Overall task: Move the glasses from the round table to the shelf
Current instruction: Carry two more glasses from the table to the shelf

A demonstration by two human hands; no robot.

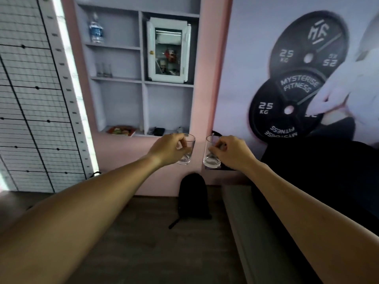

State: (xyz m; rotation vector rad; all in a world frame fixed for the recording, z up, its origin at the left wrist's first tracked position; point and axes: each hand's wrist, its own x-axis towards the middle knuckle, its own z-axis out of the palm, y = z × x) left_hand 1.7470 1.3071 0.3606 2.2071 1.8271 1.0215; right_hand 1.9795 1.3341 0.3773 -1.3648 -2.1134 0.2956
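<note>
Glasses, one pinched upright in left hand (pixel 171 149) and one in right hand (pixel 233 152), held before grey recessed shelf (pixel 141 80) in pink wall (pixel 209 78), above dark floor (pixel 143 232).

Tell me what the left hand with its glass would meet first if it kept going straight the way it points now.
Probably the pink wall just below the shelf. The left hand holds its glass under the lowest compartments, with nothing visible between. Depth is unclear; raised slightly, it could instead reach the shelf's bottom edge.
</note>
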